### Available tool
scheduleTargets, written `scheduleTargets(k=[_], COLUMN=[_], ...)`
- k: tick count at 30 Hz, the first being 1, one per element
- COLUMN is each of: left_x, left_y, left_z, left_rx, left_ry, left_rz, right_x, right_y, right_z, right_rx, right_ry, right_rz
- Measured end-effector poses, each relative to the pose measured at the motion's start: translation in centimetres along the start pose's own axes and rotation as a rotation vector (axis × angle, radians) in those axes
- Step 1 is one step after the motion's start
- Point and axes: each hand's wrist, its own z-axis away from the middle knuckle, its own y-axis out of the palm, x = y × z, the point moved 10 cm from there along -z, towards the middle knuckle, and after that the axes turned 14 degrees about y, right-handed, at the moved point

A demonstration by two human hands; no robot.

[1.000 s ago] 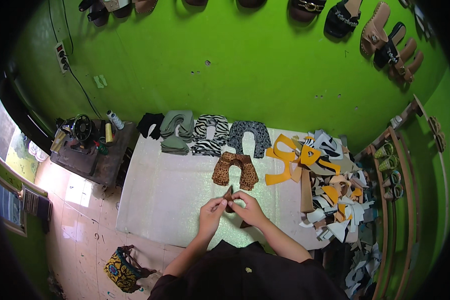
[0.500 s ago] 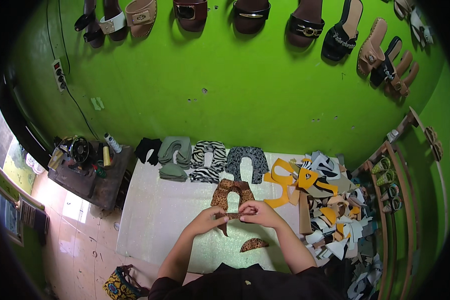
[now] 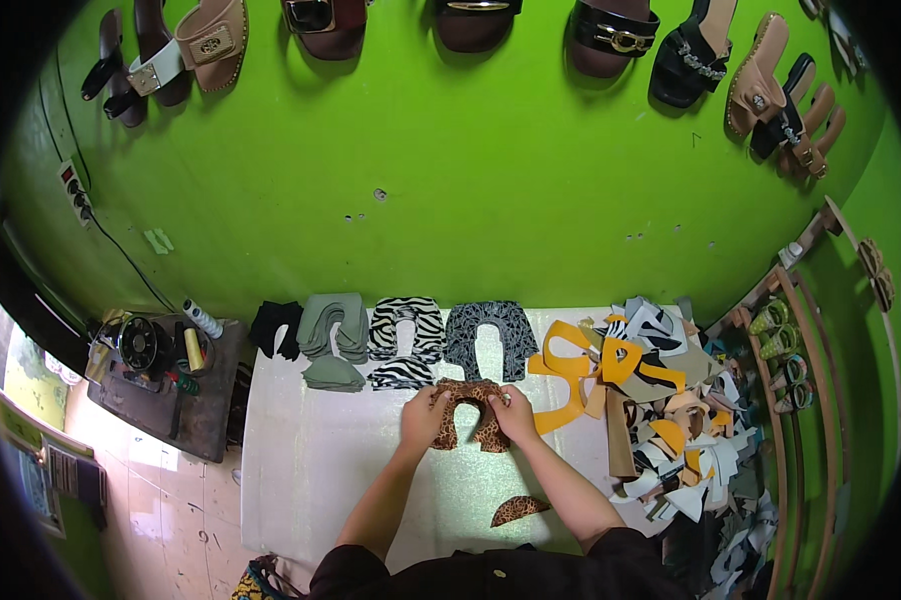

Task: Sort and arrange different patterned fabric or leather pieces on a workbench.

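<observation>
Both of my hands are on a leopard-print U-shaped cut piece, its curve away from me and its two legs toward me. My left hand pinches its left side, and my right hand pinches its right side. Whether it is one layer or several, I cannot tell. Closer to me, a half-moon leopard-print piece lies on the white table. Just beyond my hands is a grey-and-black patterned U-shaped stack.
Zebra-print pieces, a grey-green stack and black pieces line the table's far side. Yellow cutouts and a scrap heap cover the right. A sewing machine stands left; sandals hang on the green wall.
My hands have moved from a folded leopard-print piece held near the U's legs to the two sides of the U-shaped piece, spreading slightly apart. The view has shifted too.
</observation>
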Motion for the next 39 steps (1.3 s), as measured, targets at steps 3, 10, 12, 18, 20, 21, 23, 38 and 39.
scheduleTargets(k=[3,10,12,18,20,21,23,38,39], left_x=[1.0,3.3,2.5,-2.5,-4.2,-4.0,-0.6,-9.4,-9.6], left_y=[0.7,1.9,1.5,0.7,2.5,2.8,4.9,8.5,9.4], left_z=[0.0,0.3,0.5,1.7,2.7,3.2,3.4,17.1,18.5], left_rx=[0.058,0.055,-0.034,-0.138,0.062,0.069,0.233,0.534,0.597], left_ry=[-0.064,-0.072,0.022,0.337,0.497,0.502,0.357,0.457,0.443], left_rz=[-0.252,-0.406,-0.44,-0.432,-0.341,-0.345,-0.659,-0.33,-0.36], right_x=[-0.5,-1.0,-0.2,2.5,1.3,0.8,-0.4,-4.9,-5.8], right_y=[0.6,1.5,1.4,0.9,2.0,2.9,3.9,-5.2,-5.2], right_z=[-0.1,-0.2,0.3,3.6,4.3,4.7,4.4,14.4,16.0], right_rx=[-0.07,-0.066,-0.149,-0.245,-0.133,-0.081,-0.021,0.519,0.537], right_ry=[0.031,0.141,0.057,-0.23,-0.26,-0.256,-0.195,-0.083,-0.082], right_rz=[0.112,0.39,0.406,0.509,0.601,0.674,0.702,0.623,0.729])
